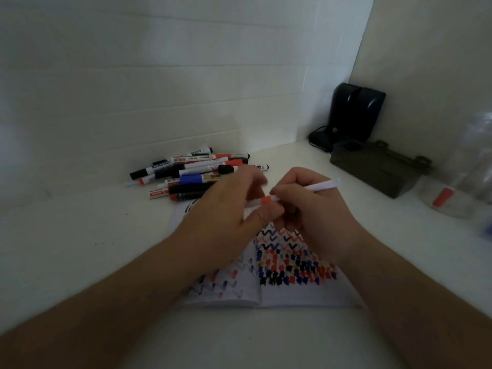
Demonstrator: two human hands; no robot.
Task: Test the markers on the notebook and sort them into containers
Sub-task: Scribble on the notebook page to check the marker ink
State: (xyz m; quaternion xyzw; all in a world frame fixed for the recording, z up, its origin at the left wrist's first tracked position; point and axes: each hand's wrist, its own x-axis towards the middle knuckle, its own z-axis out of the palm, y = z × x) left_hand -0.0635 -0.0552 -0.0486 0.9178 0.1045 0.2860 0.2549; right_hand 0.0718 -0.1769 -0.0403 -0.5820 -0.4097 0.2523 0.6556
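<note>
Both hands meet above an open notebook (279,294) covered in red, blue and black test marks. My right hand (306,209) grips a slim white marker (323,186) with an orange band, its tail pointing up to the right. My left hand (226,209) pinches the marker's left end, the cap side, which its fingers partly hide. A pile of several black, red and blue markers (197,173) lies on the table beyond the notebook, to the left.
A dark box-shaped container (378,173) stands at the right, with a black device (355,113) and its cable in the corner behind it. A clear plastic container (460,182) holding a red marker sits at the far right. White walls close the back and right.
</note>
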